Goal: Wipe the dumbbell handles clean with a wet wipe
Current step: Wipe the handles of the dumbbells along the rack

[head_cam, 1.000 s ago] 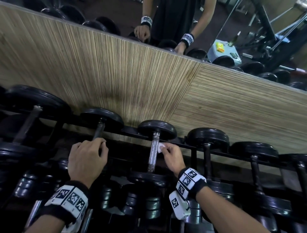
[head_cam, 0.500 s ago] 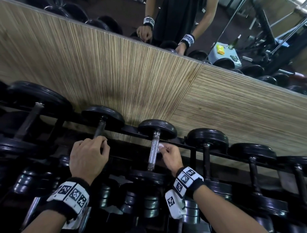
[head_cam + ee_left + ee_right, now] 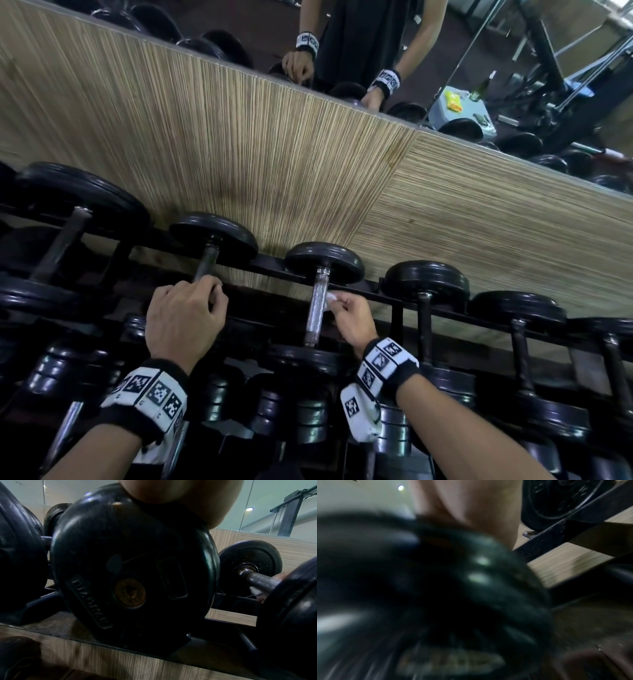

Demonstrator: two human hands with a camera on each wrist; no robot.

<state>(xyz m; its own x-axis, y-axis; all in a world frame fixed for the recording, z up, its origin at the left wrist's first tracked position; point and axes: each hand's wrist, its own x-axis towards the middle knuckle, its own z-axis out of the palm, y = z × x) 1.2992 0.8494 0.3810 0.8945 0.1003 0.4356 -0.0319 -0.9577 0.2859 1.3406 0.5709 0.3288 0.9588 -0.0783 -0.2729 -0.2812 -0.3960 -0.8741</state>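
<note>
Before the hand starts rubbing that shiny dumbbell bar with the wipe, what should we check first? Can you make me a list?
1. Wipe in hand: ok. The right hand pinches the white wet wipe.
2. Wipe at the bar: ok. It sits beside the shiny handle; whether it touches yet, cannot tell.
3. Wipe wrapped round the bar: not ok. It is only on the bar's right side.
4. Dumbbell resting steady on the rack: ok.
5. Other hand out of the way: ok. The left hand grips the next dumbbell's handle.
6. Wipe still wet: cannot tell.
</note>
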